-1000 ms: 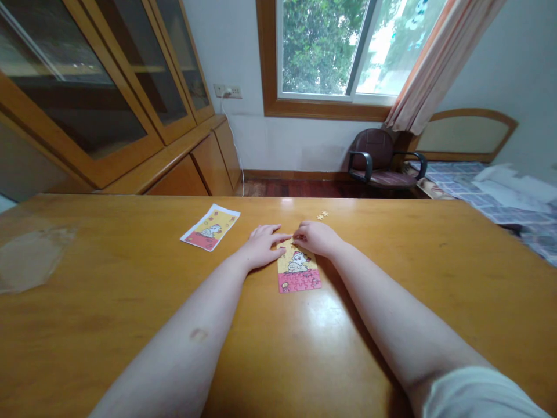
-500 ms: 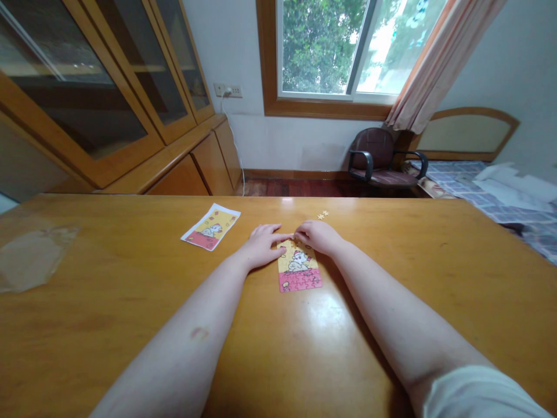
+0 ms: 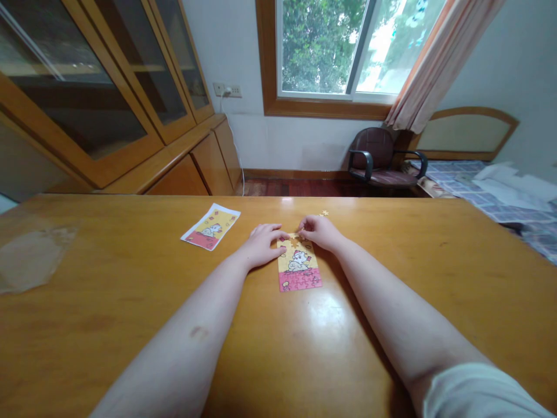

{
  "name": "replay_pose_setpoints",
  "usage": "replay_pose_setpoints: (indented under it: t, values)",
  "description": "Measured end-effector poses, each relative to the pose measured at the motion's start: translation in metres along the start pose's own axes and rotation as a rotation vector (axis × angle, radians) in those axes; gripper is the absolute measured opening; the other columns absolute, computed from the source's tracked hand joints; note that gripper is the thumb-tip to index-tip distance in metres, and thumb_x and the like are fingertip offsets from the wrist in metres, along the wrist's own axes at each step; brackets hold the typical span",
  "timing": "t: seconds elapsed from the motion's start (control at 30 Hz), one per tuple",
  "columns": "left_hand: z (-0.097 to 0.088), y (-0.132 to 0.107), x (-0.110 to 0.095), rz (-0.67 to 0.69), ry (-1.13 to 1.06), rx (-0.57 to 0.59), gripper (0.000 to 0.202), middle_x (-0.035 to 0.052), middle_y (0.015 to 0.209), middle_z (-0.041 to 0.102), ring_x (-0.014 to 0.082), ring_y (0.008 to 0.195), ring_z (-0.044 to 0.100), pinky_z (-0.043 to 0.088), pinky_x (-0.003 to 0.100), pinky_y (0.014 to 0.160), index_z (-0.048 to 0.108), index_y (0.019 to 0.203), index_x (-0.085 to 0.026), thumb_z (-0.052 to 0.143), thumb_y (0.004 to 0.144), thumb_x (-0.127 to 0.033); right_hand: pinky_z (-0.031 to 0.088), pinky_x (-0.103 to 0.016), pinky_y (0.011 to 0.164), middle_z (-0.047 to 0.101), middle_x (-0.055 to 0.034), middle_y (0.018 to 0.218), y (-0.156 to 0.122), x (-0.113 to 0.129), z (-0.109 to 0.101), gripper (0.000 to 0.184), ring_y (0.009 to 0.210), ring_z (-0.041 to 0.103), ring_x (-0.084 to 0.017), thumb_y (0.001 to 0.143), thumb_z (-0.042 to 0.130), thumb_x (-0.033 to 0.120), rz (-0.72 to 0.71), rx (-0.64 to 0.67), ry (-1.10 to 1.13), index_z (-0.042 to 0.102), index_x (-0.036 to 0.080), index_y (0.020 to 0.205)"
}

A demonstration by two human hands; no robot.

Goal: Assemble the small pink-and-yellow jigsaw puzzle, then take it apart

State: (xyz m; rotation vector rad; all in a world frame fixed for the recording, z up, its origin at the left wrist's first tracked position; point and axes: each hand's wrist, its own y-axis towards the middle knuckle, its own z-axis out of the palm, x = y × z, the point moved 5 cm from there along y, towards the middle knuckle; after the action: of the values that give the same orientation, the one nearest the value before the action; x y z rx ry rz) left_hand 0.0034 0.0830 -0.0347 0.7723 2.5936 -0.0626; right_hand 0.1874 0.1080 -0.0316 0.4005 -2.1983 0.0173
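A jigsaw puzzle (image 3: 299, 262) lies on the wooden table in front of me, yellow above and pink below, with a white cartoon animal in its middle. Near its top edge a table-coloured gap shows among the pieces. My left hand (image 3: 262, 245) rests at the puzzle's upper left, fingers spread, thumb and fingertips on its edge. At the top right corner my right hand (image 3: 321, 232) pinches a small yellow puzzle piece, mostly hidden by the fingers. Just beyond that hand lie a few loose yellow pieces (image 3: 324, 213), partly covered by it.
A reference picture card (image 3: 211, 227) with the same design lies left of my left hand. Clear plastic wrapping (image 3: 35, 255) sits at the table's far left. Past the table's back edge are a glass-door cabinet (image 3: 143, 69), an armchair (image 3: 378, 157) and a bed (image 3: 487, 180).
My right hand has shifted slightly right and away from me, off the puzzle's top edge, baring the gap there. It now partly covers the loose pieces. The left hand stays in place.
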Motion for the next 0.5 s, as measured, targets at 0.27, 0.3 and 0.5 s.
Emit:
replay_pose_setpoints:
  t: [0.27, 0.3, 0.5]
  values:
    - [-0.0027, -0.0012, -0.0008, -0.024, -0.038, -0.005, 0.035, 0.0048, 0.137, 0.051, 0.0277, 0.127, 0.043, 0.030, 0.048, 0.110, 0.066, 0.113, -0.033, 0.058, 0.081, -0.046, 0.048, -0.026, 0.070, 0.069, -0.0026, 0.079, -0.0012, 0.0079, 0.0041, 0.021, 0.071, 0.062, -0.013, 0.080, 0.063, 0.011, 0.013, 0.040, 0.008, 0.066, 0.015, 0.100]
    - [-0.0031, -0.0011, -0.0008, -0.027, -0.044, -0.009, 0.035, 0.0052, 0.136, 0.051, 0.0275, 0.127, 0.043, 0.030, 0.047, 0.110, 0.066, 0.113, -0.032, 0.058, 0.081, -0.045, 0.048, -0.026, 0.069, 0.069, -0.0026, 0.077, -0.0010, 0.0069, 0.0037, 0.016, 0.070, 0.062, -0.013, 0.079, 0.065, 0.013, 0.036, 0.038, -0.003, 0.068, 0.015, 0.094]
    - [-0.0036, -0.0001, -0.0017, -0.033, -0.036, -0.007, 0.037, 0.0052, 0.137, 0.051, 0.0283, 0.127, 0.044, 0.031, 0.047, 0.110, 0.066, 0.113, -0.031, 0.060, 0.079, -0.044, 0.046, -0.025, 0.066, 0.071, -0.0037, 0.078, -0.0004, 0.0073, 0.0014, 0.006, 0.070, 0.062, -0.014, 0.077, 0.070, 0.020, 0.057, 0.023, -0.080, 0.074, 0.017, 0.080]
